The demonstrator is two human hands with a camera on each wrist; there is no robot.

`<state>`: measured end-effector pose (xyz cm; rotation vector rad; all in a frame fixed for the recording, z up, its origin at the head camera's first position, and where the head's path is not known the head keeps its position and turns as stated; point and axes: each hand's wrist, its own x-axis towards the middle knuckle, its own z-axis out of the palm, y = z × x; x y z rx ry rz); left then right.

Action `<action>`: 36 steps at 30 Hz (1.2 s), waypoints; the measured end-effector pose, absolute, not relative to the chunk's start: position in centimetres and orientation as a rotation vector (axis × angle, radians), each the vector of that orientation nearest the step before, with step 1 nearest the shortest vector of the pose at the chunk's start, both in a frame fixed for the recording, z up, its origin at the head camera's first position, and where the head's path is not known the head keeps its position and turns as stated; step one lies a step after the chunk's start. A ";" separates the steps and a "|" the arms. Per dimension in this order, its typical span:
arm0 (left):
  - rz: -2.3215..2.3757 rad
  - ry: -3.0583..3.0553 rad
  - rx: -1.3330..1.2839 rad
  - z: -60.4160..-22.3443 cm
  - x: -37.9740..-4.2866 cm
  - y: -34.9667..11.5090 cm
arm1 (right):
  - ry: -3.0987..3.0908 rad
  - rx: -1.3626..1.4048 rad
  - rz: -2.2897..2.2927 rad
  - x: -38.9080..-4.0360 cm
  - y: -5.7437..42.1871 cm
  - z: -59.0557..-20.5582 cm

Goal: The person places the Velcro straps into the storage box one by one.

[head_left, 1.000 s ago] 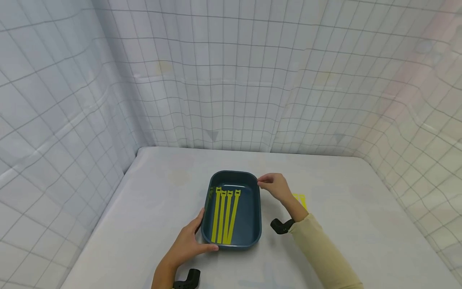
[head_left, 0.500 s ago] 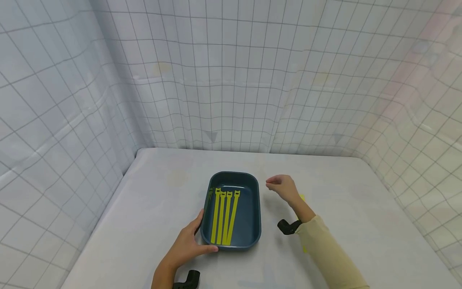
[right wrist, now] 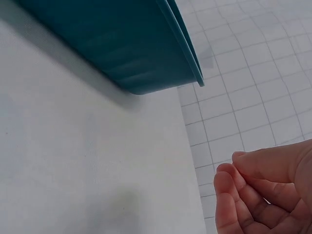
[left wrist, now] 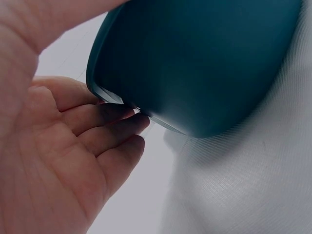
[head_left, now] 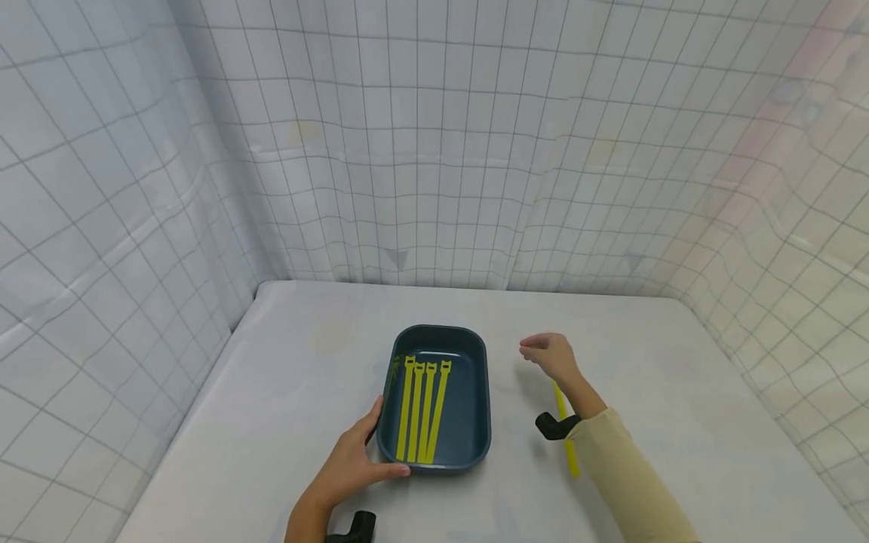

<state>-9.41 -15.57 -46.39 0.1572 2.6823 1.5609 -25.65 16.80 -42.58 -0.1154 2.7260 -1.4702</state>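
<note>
A dark blue rounded rectangular tray stands mid-table. Several yellow hook-and-loop cable ties lie lengthwise in its left half, slotted heads at the far end. My left hand holds the tray's near left corner, thumb along the near rim and fingers at the left side; the left wrist view shows the fingertips touching the tray's edge. To the right of the tray, my right hand hovers with thumb and fingertips together and nothing visible between them. A yellow cable tie lies on the table, partly hidden under the right forearm.
White cloth covers the table. Grid-patterned curtains hang behind and on both sides. A black camera mount juts from the right wrist, and another black mount from the left.
My right hand has moved from the tray's far right corner away to the right, uncovering part of the yellow cable tie on the table. The left hand and tray have stayed put.
</note>
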 end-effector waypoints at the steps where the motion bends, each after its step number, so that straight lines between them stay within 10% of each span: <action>1: 1.559 2.682 0.154 -46.4 -9.4 -15.6 | 2.724 -0.117 -1.473 -25.7 17.0 -42.7; 36: 1.540 2.684 0.139 -46.4 -9.4 -15.6 | 2.889 -0.049 -1.083 -26.5 22.0 -44.8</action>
